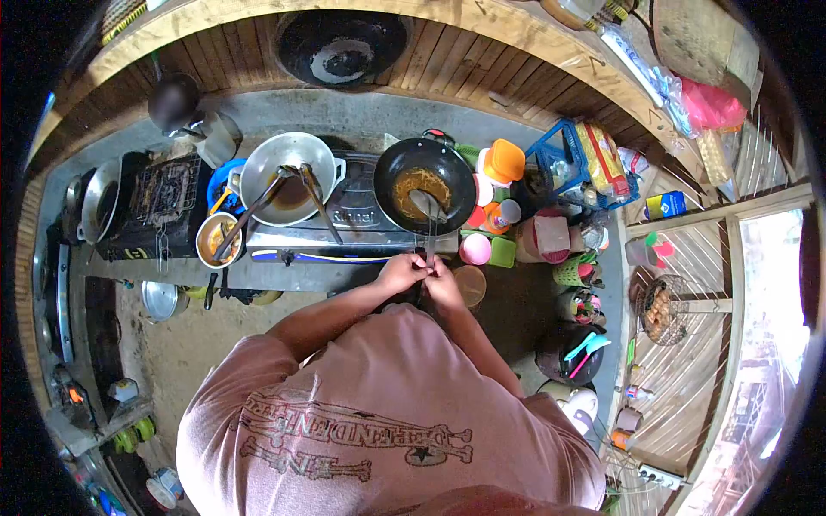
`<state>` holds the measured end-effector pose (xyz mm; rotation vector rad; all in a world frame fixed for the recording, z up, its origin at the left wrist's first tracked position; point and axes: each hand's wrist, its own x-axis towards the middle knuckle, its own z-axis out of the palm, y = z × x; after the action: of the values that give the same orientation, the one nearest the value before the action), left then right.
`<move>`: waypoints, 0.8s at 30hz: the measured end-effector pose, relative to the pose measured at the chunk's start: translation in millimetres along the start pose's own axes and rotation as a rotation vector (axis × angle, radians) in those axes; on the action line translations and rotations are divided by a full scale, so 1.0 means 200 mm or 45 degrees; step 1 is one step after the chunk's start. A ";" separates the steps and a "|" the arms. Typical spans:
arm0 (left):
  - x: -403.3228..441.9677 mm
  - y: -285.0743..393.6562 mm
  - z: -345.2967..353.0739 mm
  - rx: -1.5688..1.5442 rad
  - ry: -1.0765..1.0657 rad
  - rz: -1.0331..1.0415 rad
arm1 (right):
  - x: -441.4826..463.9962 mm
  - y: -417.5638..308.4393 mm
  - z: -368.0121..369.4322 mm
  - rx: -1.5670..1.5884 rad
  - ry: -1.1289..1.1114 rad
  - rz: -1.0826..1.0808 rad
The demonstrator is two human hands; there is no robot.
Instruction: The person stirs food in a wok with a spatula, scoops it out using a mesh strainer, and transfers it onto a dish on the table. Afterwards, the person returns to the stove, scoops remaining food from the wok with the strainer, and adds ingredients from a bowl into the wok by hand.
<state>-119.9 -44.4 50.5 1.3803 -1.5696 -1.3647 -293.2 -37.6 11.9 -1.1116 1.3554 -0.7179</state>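
Note:
In front of my chest, both hands meet at the near end of a metal spatula's handle. My right hand (444, 284) has its fingers closed around that handle. Right beside it, my left hand (402, 273) is also closed, its fingertips at the handle; what lies inside them is hidden. The blade of the spatula (423, 203) rests in a black wok (389, 199), among orange-brown food in sauce (411, 182). The wok stands on the right side of a silver gas stove (357, 236).
Left on the stove, a large pot (251, 168) holds brown liquid and wooden-handled utensils. A bowl (205, 249) of food stands at its left. Right of the wok are several colourful containers (503, 161), a pink cup (474, 249) and a blue basket (564, 146). A grill rack (163, 193) is far left.

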 end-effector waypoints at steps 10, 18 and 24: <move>0.09 0.04 -0.11 -0.037 -0.138 0.173 | -0.05 -0.38 -0.04 -1.091 0.439 -0.336; 0.00 -0.45 0.03 -0.159 -0.443 -0.267 | 0.18 -0.65 -0.25 -1.122 0.562 -0.269; -0.03 -0.20 -0.02 -0.774 -0.516 -0.499 | 0.44 -0.52 -0.38 -1.223 0.392 -0.550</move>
<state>-102.6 -37.5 15.3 1.0949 -0.9775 -2.2419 -335.4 -171.2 82.8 -2.1680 1.8096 -0.5418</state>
